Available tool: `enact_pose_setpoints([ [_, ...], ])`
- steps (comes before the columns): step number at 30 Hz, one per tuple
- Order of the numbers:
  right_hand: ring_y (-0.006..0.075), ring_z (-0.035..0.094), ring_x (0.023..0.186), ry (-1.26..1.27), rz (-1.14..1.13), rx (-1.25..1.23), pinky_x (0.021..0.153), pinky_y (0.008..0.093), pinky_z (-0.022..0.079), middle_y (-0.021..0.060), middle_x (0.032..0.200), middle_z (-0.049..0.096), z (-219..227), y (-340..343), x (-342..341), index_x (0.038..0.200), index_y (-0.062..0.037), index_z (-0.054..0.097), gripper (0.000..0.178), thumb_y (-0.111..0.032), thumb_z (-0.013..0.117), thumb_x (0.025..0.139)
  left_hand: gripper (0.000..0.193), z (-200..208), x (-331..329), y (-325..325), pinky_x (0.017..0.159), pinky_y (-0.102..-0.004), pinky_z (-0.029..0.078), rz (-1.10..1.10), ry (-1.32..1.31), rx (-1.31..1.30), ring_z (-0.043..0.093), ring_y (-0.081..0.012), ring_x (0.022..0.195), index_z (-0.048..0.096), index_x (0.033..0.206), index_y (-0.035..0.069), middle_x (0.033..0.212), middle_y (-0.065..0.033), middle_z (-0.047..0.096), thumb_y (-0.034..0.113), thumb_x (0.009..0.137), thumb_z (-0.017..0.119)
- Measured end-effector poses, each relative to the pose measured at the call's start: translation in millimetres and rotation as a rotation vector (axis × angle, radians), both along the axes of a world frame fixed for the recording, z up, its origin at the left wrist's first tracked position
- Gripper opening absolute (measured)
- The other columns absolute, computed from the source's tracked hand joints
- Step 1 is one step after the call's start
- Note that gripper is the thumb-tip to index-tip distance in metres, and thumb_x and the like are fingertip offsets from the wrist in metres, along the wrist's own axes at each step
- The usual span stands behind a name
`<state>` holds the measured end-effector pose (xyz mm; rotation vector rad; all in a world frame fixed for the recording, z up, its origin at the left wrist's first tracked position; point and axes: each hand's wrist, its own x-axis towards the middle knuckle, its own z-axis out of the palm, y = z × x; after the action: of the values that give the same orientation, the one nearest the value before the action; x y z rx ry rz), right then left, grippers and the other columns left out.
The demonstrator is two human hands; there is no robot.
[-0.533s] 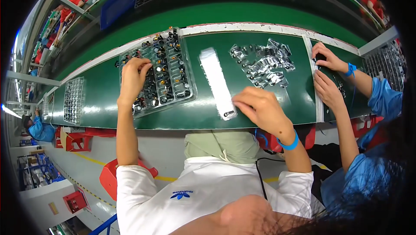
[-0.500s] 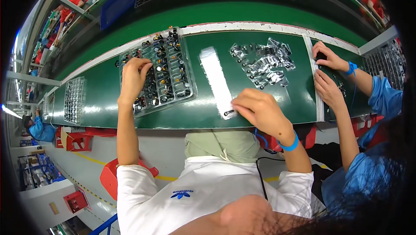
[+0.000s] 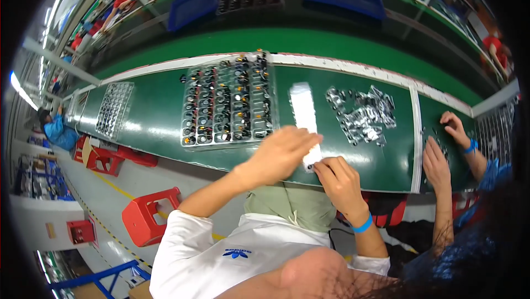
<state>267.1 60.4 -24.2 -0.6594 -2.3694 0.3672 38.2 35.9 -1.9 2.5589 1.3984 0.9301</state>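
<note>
A pale, shiny strip lies lengthwise on the green bench in front of me. At its near end is a small black part, with the bent fingers of my right hand pinched on its edge. My left hand reaches across the strip from the left, its fingers stretched out over the strip's lower half. Slight blur and the back of the hand hide what is under those fingers. Left of the strip stands a clear compartment tray filled with small black, silver and orange parts.
Small clear packets with dark pieces lie in a pile right of the strip. Past a white divider, a co-worker's hands handle small parts. Another clear tray sits far left; a red stool stands below the bench.
My left hand has left the compartment tray and moved right, over the strip. The right hand stays at the strip's near end. The whole view has shifted.
</note>
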Motion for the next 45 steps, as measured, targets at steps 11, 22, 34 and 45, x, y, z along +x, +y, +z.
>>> enact_pose_setpoints([
  [11, 0.0334, 0.068, 0.083, 0.178, 0.108, -0.171, 0.072, 0.0410, 0.056, 0.0140, 0.094, 0.069, 28, 16, -7, 0.095, 0.0026, 0.067, 0.017, 0.006, 0.077, 0.082, 0.029, 36, -130, 52, 0.097, -0.0463, 0.053, 0.485, 0.029, 0.040, 0.066, -0.0412, 0.110, 0.069, 0.119, 0.000, 0.114, -0.0228, 0.071, -0.002, 0.090, 0.066],
  [22, 0.0226, 0.073, 0.085, 0.350, 0.269, -0.353, 0.074, 0.0309, 0.059, 0.0124, 0.096, 0.072, 51, 116, -80, 0.103, 0.0029, 0.074, 0.013, 0.003, 0.072, 0.090, 0.026, 21, -196, 109, 0.089, -0.0466, 0.053, 0.564, 0.179, 0.054, 0.065, -0.0405, 0.103, 0.072, 0.112, 0.000, 0.106, -0.0207, 0.069, 0.000, 0.087, 0.070],
  [34, 0.0237, 0.075, 0.093, 0.581, 0.217, -0.377, 0.078, 0.0314, 0.059, 0.0142, 0.106, 0.077, 30, 104, -78, 0.106, 0.0008, 0.077, 0.016, 0.000, 0.075, 0.089, 0.020, 8, -58, 45, 0.085, -0.0293, 0.054, 0.151, -0.724, -0.178, 0.068, -0.0195, 0.097, 0.074, 0.115, -0.001, 0.108, -0.0108, 0.071, 0.001, 0.096, 0.070],
  [45, 0.0239, 0.075, 0.088, 0.460, 0.238, -0.406, 0.077, 0.0320, 0.060, 0.0140, 0.102, 0.077, 34, 97, -75, 0.104, 0.0017, 0.078, 0.016, 0.003, 0.074, 0.088, 0.024, 7, -54, 39, 0.079, -0.0302, 0.056, 0.118, -0.688, -0.149, 0.069, -0.0200, 0.092, 0.076, 0.117, 0.000, 0.108, -0.0122, 0.072, 0.001, 0.093, 0.073],
])
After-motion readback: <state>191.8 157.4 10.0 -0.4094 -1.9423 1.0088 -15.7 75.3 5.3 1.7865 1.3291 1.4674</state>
